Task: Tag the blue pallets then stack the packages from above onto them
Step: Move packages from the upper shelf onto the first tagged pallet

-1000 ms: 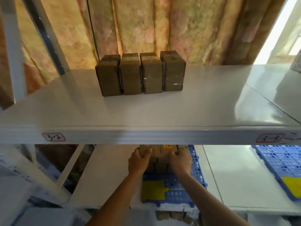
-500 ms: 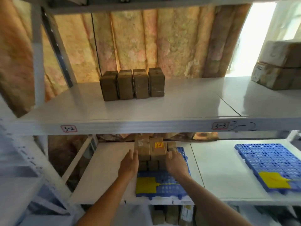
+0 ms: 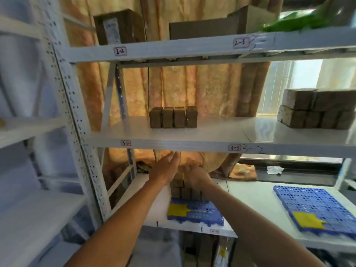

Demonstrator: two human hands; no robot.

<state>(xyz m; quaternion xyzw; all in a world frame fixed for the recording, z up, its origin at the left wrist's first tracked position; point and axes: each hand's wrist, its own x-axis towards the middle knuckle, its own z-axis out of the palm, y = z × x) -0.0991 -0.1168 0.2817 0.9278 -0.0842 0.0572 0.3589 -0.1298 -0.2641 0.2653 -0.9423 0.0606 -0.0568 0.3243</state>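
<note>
A blue pallet (image 3: pixel 200 215) with a yellow tag (image 3: pixel 176 210) lies on the lower shelf, with brown packages (image 3: pixel 185 192) stacked at its back. My left hand (image 3: pixel 165 169) is raised above the stack's left side, fingers stretched out, close under the edge of the shelf marked 3-2. My right hand (image 3: pixel 195 176) hovers over the stack's top with nothing seen in it. Several brown packages (image 3: pixel 173 117) stand in a row on the shelf above. A second blue pallet (image 3: pixel 312 203), also carrying a yellow tag (image 3: pixel 306 220), lies bare to the right.
More brown packages (image 3: pixel 317 110) are piled at the right end of the middle shelf. Cardboard boxes (image 3: pixel 119 26) and something green (image 3: pixel 298 20) sit on the top shelf. A white perforated upright (image 3: pixel 77 132) stands left. Patterned curtain hangs behind.
Both hands have come off the sides of the stacked packages and risen, the left one highest. The view has pulled back and tilted up, showing the top shelf.
</note>
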